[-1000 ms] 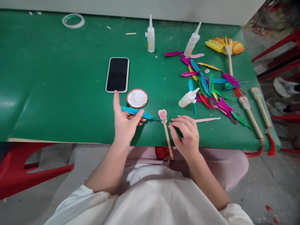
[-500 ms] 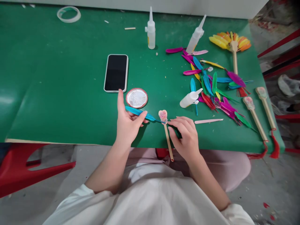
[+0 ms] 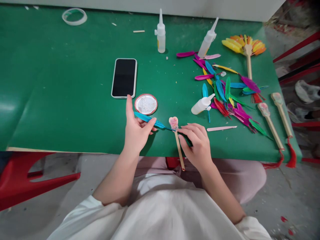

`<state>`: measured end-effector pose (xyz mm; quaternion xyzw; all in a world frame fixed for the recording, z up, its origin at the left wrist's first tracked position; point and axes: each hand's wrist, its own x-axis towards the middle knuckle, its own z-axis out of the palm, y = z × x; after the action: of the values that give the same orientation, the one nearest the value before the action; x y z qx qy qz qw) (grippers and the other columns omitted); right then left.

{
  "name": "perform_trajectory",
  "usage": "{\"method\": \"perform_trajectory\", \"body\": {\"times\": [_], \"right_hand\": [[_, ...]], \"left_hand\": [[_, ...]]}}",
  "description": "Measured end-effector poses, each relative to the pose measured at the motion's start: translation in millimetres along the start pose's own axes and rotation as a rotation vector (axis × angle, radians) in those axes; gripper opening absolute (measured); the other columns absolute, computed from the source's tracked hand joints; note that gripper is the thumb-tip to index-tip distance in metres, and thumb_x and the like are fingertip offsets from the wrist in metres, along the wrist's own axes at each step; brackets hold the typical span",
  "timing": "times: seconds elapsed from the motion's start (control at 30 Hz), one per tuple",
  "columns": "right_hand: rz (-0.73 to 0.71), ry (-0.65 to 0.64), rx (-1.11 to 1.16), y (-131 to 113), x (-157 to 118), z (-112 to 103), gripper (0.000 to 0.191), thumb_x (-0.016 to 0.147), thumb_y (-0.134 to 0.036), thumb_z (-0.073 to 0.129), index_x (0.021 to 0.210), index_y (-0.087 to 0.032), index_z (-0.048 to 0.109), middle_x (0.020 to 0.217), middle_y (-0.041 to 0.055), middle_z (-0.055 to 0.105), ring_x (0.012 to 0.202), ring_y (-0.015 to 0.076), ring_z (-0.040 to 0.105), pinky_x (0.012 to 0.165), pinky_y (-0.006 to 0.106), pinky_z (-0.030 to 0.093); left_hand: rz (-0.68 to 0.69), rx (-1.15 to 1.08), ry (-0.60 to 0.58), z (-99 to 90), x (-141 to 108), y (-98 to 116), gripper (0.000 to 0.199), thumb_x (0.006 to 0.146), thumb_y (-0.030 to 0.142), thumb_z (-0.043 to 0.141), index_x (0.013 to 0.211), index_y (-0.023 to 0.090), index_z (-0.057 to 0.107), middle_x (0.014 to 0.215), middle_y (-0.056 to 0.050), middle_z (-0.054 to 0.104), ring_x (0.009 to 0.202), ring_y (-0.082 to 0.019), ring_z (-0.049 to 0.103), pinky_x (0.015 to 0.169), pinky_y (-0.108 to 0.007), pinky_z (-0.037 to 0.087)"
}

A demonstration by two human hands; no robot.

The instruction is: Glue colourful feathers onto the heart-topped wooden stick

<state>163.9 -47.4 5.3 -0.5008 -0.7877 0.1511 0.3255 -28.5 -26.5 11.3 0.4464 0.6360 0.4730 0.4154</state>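
My left hand pinches a blue feather between thumb and fingers, with its index finger stretched up to the lower edge of a phone. The quill points right and reaches the lower part of the head of a wooden fan handle. Pinkish, lumpy material covers that head, and the stick's lower end juts over the table's front edge. My right hand is curled with thumb and fingertips closed at the handle's neck, beside the quill tip. Exactly what the fingertips press there is too small to make out.
Loose coloured feathers lie at right around a white glue bottle. Pink tweezers, two tasselled handles and a yellow-orange feather fan are also there. A phone, a lid and a tape roll are leftward.
The view has shifted very slightly. Both hands, the blue feather and the fan handle keep almost the same position.
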Motion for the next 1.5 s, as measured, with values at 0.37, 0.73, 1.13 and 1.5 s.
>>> {"method": "perform_trajectory", "body": {"times": [0.37,0.73,1.13,1.5], "right_hand": [[-0.025,-0.04,-0.044,0.7,-0.1,2.0,0.025,0.08,-0.02,0.054,0.102,-0.024,0.064,0.101,0.0063,0.063,0.105,0.0229,0.05,0.091,0.044,0.045],[-0.07,-0.04,-0.122,0.8,-1.3,3.7,0.025,0.08,-0.019,0.055,0.102,-0.024,0.066,0.105,0.0066,0.061,0.104,0.0226,0.05,0.088,0.041,0.045],[-0.096,-0.058,-0.254,-0.3,-3.0,5.5,0.026,0.081,-0.02,0.053,0.104,-0.026,0.064,0.11,0.0056,0.06,0.104,0.0239,0.05,0.087,0.041,0.041],[-0.095,-0.05,-0.176,-1.0,-2.8,4.5,0.027,0.08,-0.017,0.051,0.104,-0.023,0.063,0.113,0.008,0.058,0.104,0.0231,0.05,0.087,0.04,0.044]], "left_hand": [[0.037,0.114,-0.013,-1.6,1.6,-5.2,0.091,0.076,0.021,0.06,0.142,0.026,-0.003,0.068,0.001,0.061,0.04,-0.01,0.055,0.039,-0.02,0.048],[0.035,0.149,0.019,-0.9,2.0,-5.1,0.095,0.074,0.02,0.064,0.143,0.026,-0.001,0.054,0.007,0.053,0.038,-0.01,0.053,0.04,-0.02,0.049],[0.057,0.178,0.028,0.0,0.2,-5.6,0.09,0.073,0.017,0.063,0.142,0.028,0.006,0.054,0.007,0.054,0.039,-0.011,0.054,0.041,-0.022,0.05],[0.06,0.181,0.015,0.2,0.7,-7.6,0.087,0.074,0.02,0.063,0.142,0.028,0.009,0.059,0.005,0.057,0.041,-0.01,0.054,0.042,-0.02,0.049]]}}
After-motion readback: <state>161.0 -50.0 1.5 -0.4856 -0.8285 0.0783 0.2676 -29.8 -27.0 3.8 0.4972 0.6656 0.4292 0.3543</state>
